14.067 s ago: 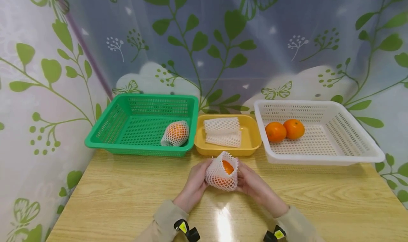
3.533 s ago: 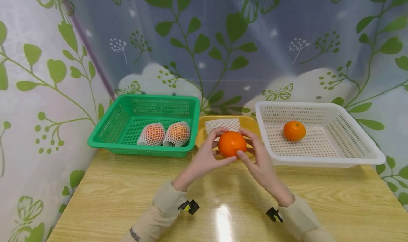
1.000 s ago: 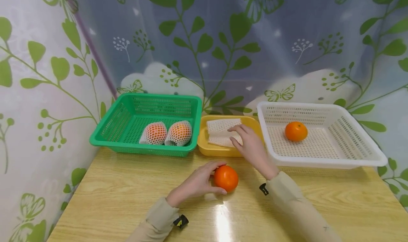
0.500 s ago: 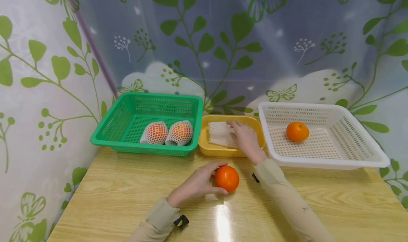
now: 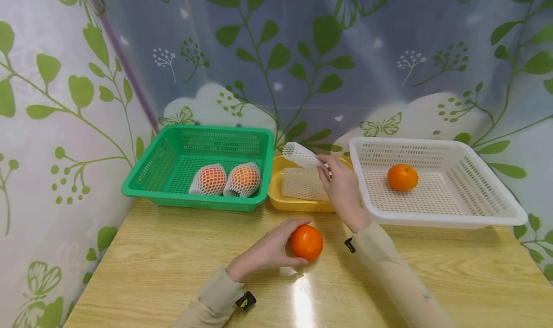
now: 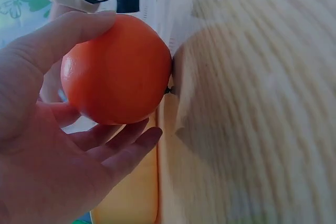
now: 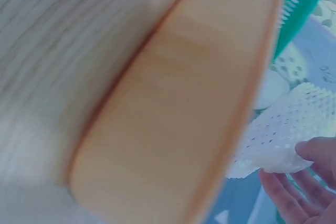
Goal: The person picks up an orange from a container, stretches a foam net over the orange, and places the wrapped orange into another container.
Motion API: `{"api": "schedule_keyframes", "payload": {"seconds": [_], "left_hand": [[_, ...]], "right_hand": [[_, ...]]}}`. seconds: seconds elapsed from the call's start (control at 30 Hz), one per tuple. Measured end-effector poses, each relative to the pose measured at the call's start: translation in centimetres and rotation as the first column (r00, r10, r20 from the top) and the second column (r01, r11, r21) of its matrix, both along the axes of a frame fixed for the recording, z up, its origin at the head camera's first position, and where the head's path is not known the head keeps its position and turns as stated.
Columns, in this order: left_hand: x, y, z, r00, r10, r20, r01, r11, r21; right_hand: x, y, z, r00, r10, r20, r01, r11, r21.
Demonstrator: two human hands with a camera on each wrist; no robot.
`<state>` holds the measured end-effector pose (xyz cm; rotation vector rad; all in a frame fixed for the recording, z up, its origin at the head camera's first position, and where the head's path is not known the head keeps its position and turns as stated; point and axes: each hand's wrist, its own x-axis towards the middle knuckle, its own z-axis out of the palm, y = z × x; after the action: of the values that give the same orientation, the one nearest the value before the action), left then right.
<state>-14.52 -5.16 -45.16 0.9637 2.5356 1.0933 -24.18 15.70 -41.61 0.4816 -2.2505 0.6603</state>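
Note:
On the table in front of me, my left hand (image 5: 270, 249) grips a smooth orange (image 5: 306, 243), thumb on the near side and fingers on the far side. The left wrist view shows the same orange (image 6: 118, 72) resting against the wood. My right hand (image 5: 342, 186) pinches one end of a white foam net sleeve (image 5: 300, 155) above the yellow tray (image 5: 282, 204). In the right wrist view that sleeve (image 7: 294, 129) hangs from the thumb and fingers, beyond the tray's side. Another foam net (image 5: 302, 183) lies flat in the tray.
Two net-wrapped oranges (image 5: 243, 179) sit in the green basket (image 5: 190, 200) on the left. A white basket (image 5: 449, 218) on the right holds one bare orange (image 5: 402, 177). Behind the baskets hangs a leaf-patterned curtain (image 5: 242, 92).
A second wrapped orange has joined the green basket, and the white one holds fewer. The left hand has stayed on the orange lately; the right has lifted a net sleeve from the tray.

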Motion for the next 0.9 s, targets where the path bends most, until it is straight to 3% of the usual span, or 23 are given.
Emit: {"api": "schedule_keyframes", "payload": {"seconds": [0.27,0.47,0.6,0.7,0.77,0.83,0.9], "left_hand": [[0.1,0.1,-0.2,1.000,-0.003,0.003,0.003,1.000,0.000],[0.1,0.1,-0.2,1.000,0.009,0.016,-0.009,1.000,0.001],[0.1,0.1,0.1,0.999,0.019,0.034,-0.020,1.000,0.009],[-0.2,0.0,0.6,0.998,0.051,0.038,-0.054,0.997,0.057],[-0.6,0.0,1.0,0.994,0.097,0.045,-0.102,0.986,0.134],[-1.1,0.1,1.6,0.986,0.159,0.054,-0.167,0.956,0.240],[-1.5,0.4,2.1,0.974,0.216,0.075,-0.228,0.904,0.362]], "right_hand": [[1.7,0.1,2.7,0.999,0.048,-0.022,-0.051,0.984,-0.168],[3.1,0.4,3.4,0.993,0.111,0.050,-0.096,0.968,-0.231],[4.3,0.6,3.5,0.974,0.182,0.134,-0.133,0.941,-0.310],[5.2,0.8,3.4,0.946,0.254,0.200,-0.157,0.902,-0.402],[5.8,0.9,3.4,0.921,0.318,0.227,-0.177,0.858,-0.482],[6.3,0.9,3.4,0.889,0.391,0.238,-0.199,0.799,-0.568],[6.9,0.9,3.3,0.857,0.462,0.228,-0.221,0.730,-0.646]]}}
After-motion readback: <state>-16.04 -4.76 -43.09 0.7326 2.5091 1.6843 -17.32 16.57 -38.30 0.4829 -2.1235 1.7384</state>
